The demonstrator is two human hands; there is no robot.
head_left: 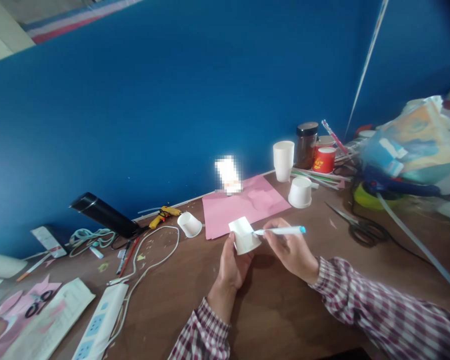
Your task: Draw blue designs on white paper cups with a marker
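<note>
While left hand (232, 265) grips tapered paper cup (246, 244), right hand (292, 252) holds slim marker (289, 230).

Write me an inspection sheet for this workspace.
Surface: brown tabletop, small scraps scattered on it.
Job's things: white cup and blue-ended pen, both held.
Clutter: pink paper, black-handled scissors, power strip.
Hands: left hand grips the white cup; right hand holds the pen, tip at the cup, contact unclear.
Cables: white cable looped near the power strip; pale coiled cable farther left.
Surroundings: blue partition behind the tabletop.
</note>
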